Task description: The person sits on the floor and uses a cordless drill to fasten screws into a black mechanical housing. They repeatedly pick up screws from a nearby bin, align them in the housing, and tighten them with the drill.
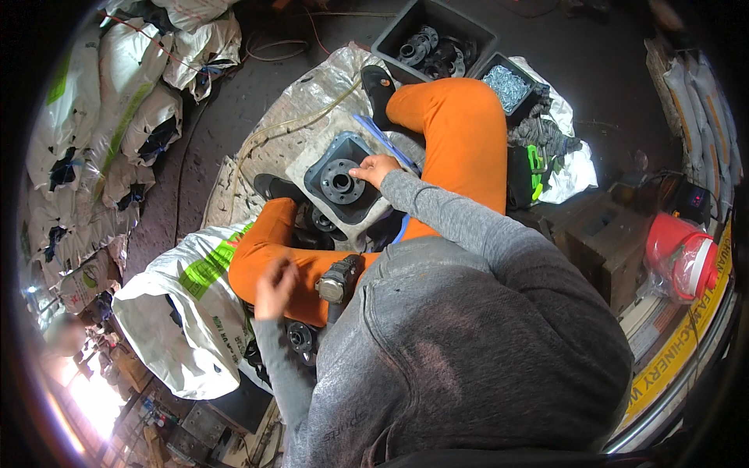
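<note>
A black round flange (340, 183) with bolt holes lies on a dark grey square plate (337, 152), which rests on a pale block between my orange-trousered legs. My right hand (375, 168) reaches out in a grey sleeve, its fingertips on the flange's right rim; nothing shows in its grasp. My left hand (275, 287) hovers blurred over my left thigh with the fingers curled; I cannot make out anything in it. A power wrench (337, 285) with a grey round head lies in my lap just right of that hand.
More black flanges lie by my legs (323, 224) and below my lap (300, 337). A grey bin of flanges (433, 47) and a bin of silver bolts (507, 84) stand ahead. White sacks (101, 140) line the left; a red container (680, 256) sits right.
</note>
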Demonstrator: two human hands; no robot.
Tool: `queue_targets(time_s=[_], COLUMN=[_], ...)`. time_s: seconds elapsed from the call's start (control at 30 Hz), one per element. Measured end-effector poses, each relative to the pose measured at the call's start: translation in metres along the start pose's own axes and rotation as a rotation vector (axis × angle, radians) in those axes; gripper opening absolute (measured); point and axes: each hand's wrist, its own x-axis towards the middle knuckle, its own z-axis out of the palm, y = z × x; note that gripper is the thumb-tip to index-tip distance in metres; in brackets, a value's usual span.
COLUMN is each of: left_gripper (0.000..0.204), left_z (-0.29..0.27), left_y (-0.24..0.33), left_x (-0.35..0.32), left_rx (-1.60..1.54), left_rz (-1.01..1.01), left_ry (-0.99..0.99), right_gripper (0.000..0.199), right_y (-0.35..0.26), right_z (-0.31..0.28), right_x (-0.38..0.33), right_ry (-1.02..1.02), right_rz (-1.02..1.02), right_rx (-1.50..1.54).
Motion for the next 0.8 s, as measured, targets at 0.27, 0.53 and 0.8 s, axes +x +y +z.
queue_targets(time_s=[0.27,0.53,0.8], left_gripper=[0.054,0.051,0.051], left_z=[0.060,0.075,0.092], left_y=[-0.023,0.005,0.000], left_x=[-0.069,-0.057,-0.051], left_rx=[0.182,0.494,0.484], left_rz=[0.051,-0.078,-0.058], left_ry=[-0.087,0.077,0.215], right_gripper=[0.054,0.053,0.045], right_y=[0.003,0.007,0.012], right_z=[0.000,0.002,0.004], right_x=[0.004,0.008,0.009], right_ry=[-0.037,-0.045,0.020], right_rz=[0.025,0.046,-0.020], right_rx=[0.039,0.071,0.070])
